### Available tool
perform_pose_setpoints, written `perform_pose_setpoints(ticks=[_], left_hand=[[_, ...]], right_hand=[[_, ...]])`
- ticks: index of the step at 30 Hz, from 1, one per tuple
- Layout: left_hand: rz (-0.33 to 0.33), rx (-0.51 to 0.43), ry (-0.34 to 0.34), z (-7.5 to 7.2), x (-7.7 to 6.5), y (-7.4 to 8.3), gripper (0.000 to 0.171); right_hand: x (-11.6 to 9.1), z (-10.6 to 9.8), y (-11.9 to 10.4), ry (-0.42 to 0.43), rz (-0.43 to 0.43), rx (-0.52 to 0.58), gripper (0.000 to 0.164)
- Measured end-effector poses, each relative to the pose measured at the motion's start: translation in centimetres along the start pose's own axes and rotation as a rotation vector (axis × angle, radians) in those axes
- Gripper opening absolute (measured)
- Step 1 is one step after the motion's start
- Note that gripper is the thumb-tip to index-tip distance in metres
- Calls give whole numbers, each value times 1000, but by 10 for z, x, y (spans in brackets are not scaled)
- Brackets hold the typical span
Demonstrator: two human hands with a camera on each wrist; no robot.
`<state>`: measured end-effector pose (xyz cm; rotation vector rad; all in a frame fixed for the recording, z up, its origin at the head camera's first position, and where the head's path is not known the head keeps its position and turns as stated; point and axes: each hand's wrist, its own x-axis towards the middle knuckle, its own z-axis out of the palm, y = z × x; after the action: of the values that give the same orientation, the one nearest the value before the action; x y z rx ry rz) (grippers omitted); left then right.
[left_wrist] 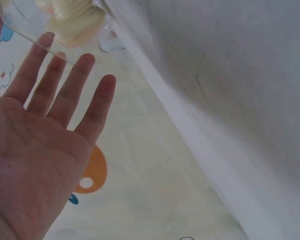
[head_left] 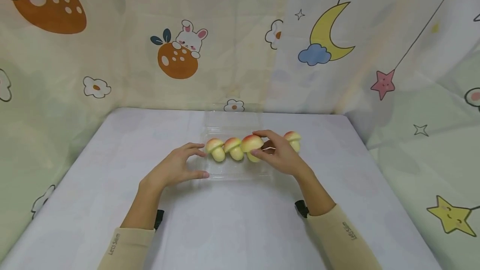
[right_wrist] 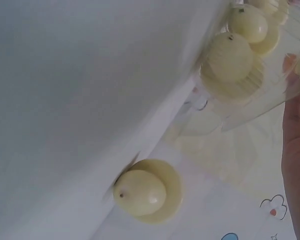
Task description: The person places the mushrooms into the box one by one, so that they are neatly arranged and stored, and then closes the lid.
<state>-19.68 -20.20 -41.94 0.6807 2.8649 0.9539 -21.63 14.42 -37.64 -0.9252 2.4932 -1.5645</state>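
So there's a clear plastic clamshell box [head_left: 232,173] around the middle of the white-covered table [head_left: 225,220], with two little toy mushrooms in it, yellow stems and caps blushing red on top. The left mushroom [head_left: 215,149] sits near the box's left wall, and the middle mushroom [head_left: 233,148] is right beside it, both caps tipped away from the person.

The right hand [head_left: 279,153] has a third one, the held mushroom [head_left: 252,143], pinched between thumb and fingers over the right part of the box, just beside the middle one. The plastic's so see-through that I honestly can't tell if it's touching the bottom.

The left hand [head_left: 176,166] is at the box's left side, fingers apart and thumb well away from them, not gripping anything. From the left wrist its fingertips are right up by the clear wall.

Spare mushroom [head_left: 292,138] is on the table outside the box, off to the right, partly behind the right hand.

Both arms are in beige sleeves [head_left: 129,247] with lettering near the cuffs. Behind it all hangs a cartoon-print cloth: a bunny [head_left: 190,39] on an orange fruit [head_left: 178,61], plus a yellow moon [head_left: 331,32].
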Motion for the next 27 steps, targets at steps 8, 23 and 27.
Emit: perform_pose_setpoints(ticks=[8, 23, 27], left_hand=[[1, -3, 4, 1, 1, -1, 66], [-13, -12, -4, 1, 0, -2, 69], [-4, -6, 2, 1, 2, -2, 68]], right_hand=[[7, 9, -1, -15, 49, 13, 54], [24, 29, 33, -41, 7, -30, 53], [25, 33, 33, -56, -7, -43, 52]])
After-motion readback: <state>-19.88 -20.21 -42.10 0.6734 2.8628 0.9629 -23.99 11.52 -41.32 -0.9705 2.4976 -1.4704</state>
